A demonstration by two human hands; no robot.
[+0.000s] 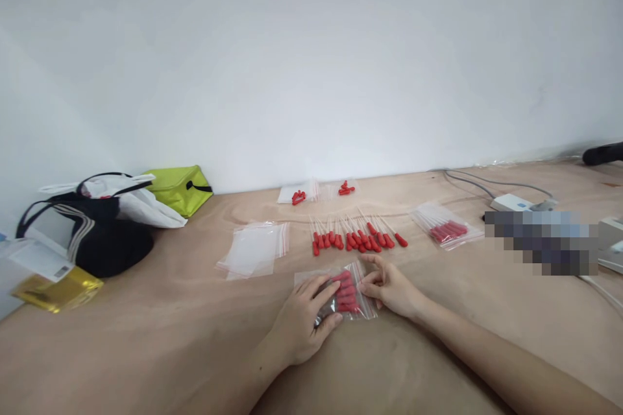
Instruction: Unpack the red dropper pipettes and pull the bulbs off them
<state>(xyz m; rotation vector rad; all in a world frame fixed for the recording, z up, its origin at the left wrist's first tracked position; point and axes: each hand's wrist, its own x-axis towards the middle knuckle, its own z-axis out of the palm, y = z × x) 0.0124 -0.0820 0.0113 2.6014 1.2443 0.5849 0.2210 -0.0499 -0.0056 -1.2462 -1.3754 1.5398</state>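
Bare forearms come in nearest the camera, the left forearm [248,376] at seven o'clock and the right forearm [496,356] at four, taking the zip bag [346,321] between the hands as the clock's centre. The left hand [304,321] lies spread over the bag's left part, thumb apart from the fingers; the right hand [387,285] appears to pinch the zip edge between thumb and finger. Whether the zip is sealed I cannot tell.

Red bulbs [346,292] inside lie close to that edge, so one could catch in the zip and keep it from closing. Slick film could also slide out of the pinch, or buckle if the left palm presses unevenly. Loose red-bulbed sticks [363,236] lie just beyond, from twelve to one o'clock; a careless reach of the right fingers could scatter them. Thin flat bags [253,249] at ten would probably shift if a sleeve of air or a knuckle caught them.

At the far edge of the tabletop [413,363], the wall [341,65] limits any reach toward twelve, behind two small packets [318,191]. A packed bag [448,231] at two and the power strip [511,202] beyond it narrow that side. The lime pouch [175,188] bounds ten. Most sliding room seems to be toward eight and five; the near edge is out of view.
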